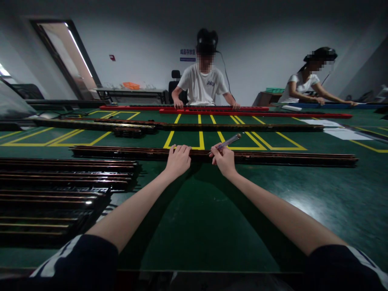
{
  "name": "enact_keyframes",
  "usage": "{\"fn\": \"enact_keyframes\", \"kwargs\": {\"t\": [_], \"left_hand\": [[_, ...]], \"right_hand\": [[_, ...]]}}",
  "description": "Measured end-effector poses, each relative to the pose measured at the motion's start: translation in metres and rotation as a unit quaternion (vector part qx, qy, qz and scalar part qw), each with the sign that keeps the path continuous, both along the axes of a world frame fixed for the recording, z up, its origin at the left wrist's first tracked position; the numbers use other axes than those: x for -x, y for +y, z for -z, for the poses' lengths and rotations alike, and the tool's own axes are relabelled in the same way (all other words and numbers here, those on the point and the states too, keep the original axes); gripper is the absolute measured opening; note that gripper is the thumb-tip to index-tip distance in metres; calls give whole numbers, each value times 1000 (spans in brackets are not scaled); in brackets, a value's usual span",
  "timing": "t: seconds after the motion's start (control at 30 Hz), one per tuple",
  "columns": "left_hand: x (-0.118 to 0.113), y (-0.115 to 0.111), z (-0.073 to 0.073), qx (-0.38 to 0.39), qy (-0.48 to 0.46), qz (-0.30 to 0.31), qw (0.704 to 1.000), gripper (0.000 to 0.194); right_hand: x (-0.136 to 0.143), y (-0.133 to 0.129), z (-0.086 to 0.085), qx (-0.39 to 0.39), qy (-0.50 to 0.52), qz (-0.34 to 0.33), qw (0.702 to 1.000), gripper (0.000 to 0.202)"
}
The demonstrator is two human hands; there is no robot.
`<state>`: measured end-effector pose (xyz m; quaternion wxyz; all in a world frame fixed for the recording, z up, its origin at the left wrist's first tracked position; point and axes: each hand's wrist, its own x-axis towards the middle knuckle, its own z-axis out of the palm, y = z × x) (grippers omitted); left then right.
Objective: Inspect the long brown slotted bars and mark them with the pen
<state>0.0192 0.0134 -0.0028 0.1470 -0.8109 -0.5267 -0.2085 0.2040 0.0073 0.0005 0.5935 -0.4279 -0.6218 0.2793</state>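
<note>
A long dark strip (287, 158) with copper-coloured lines lies crosswise on the green table (194, 226). On its left half rests my left hand (178, 161), fingers bent over the far edge. I cannot make out whether those fingers pinch the strip or only lie on it. My right hand (223, 160) is closed round a screwdriver-like tool (230, 140) with a clear handle, the handle end pointing up and to the right. The tool's tip is hidden close to the strip, right of my left hand.
Stacks of dark strips (54, 198) fill the left side. Another long strip (242, 127) lies farther back, behind yellow tape lines. Across the table, a person (203, 85) touches red bars (254, 113); another person (303, 89) reaches over a blue bar. White papers (348, 133) lie at right.
</note>
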Motion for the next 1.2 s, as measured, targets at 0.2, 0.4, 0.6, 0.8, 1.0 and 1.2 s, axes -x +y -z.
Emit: {"fn": "enact_keyframes", "kwargs": {"t": [0.2, 0.4, 0.6, 0.8, 1.0, 1.2], "left_hand": [[1, 1, 1, 4, 4, 5, 1000, 42], [0, -1, -1, 2, 12, 1, 1000, 43], [0, -1, -3, 4, -1, -9, 1000, 46], [4, 1, -5, 27, -26, 2, 999, 44], [4, 0, -6, 47, -45, 6, 998, 39], [3, 0, -7, 35, -14, -4, 999, 48]], "right_hand": [[0, 0, -1, 4, 7, -12, 1000, 47], [-1, 3, 2, -4, -6, -26, 1000, 45], [-3, 5, 4, -1, -41, -55, 998, 41], [0, 0, -1, 0, -4, -14, 1000, 46], [0, 2, 1, 7, -2, -25, 1000, 47], [-1, 3, 1, 6, -10, -43, 999, 47]]}}
